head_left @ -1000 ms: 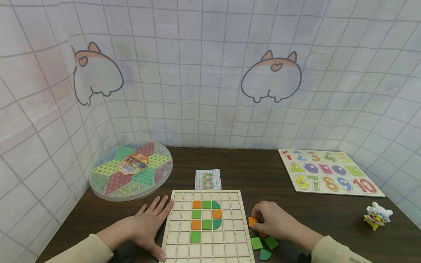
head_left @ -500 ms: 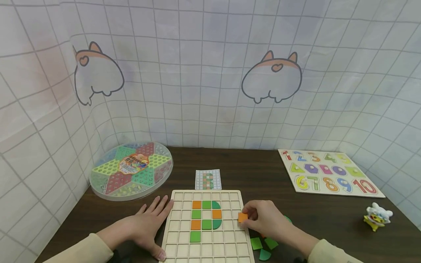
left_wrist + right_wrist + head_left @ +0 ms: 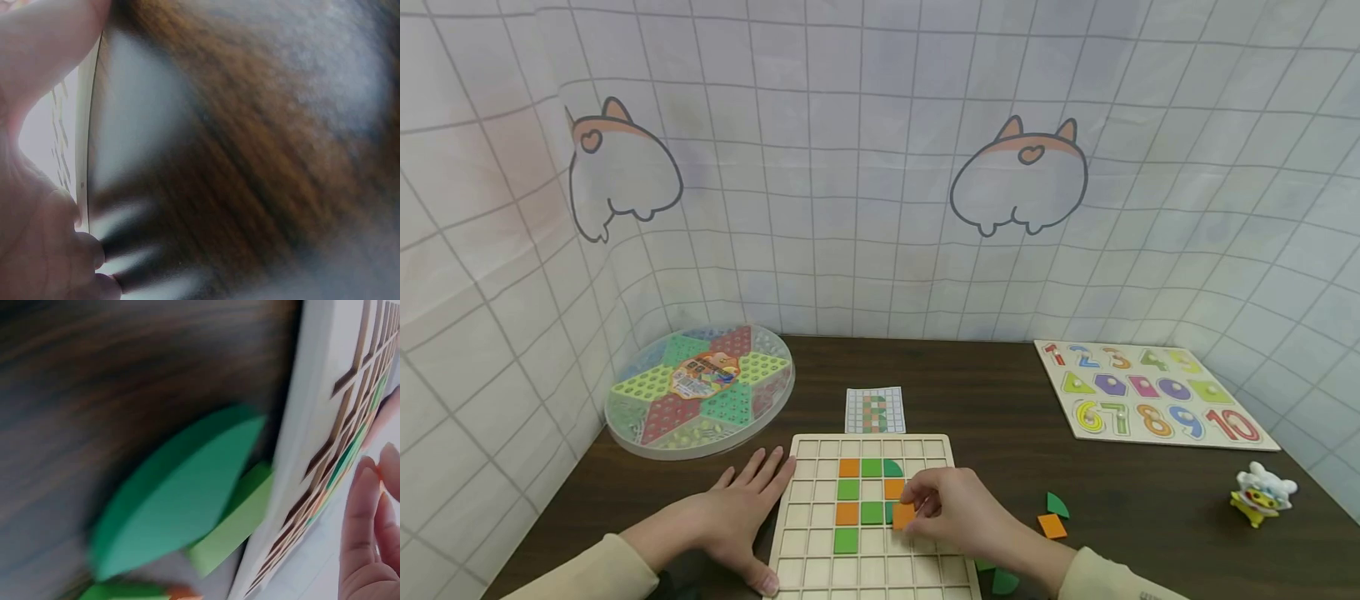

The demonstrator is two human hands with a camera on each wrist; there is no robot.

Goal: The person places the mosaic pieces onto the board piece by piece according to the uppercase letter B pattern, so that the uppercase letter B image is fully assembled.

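Note:
In the head view a wooden grid board (image 3: 820, 546) lies flat, with orange, green and dark-green rounded tiles set in its middle columns. My right hand (image 3: 951, 512) pinches an orange square tile (image 3: 903, 517) over the board, partly covering the lower dark-green rounded piece. My left hand (image 3: 730, 517) lies with fingers spread along the board's left edge, thumb at the lower left. In the left wrist view its palm and fingers are beside the board's rim (image 3: 84, 137). The right wrist view has a dark-green quarter-round piece (image 3: 181, 494) and a green tile (image 3: 237, 519) beside the board.
Right of the board lie a loose orange tile (image 3: 1052, 526) and a green quarter-round piece (image 3: 1057, 505). A pattern card (image 3: 875, 410) is behind the board. Farther out are a round Chinese checkers set (image 3: 700, 392), a number puzzle (image 3: 1150, 392) and a small figurine (image 3: 1261, 493).
My right hand has picked an orange tile from the loose pile and carried it left over the board, exposing other pieces on the table. The left hand has stayed in place.

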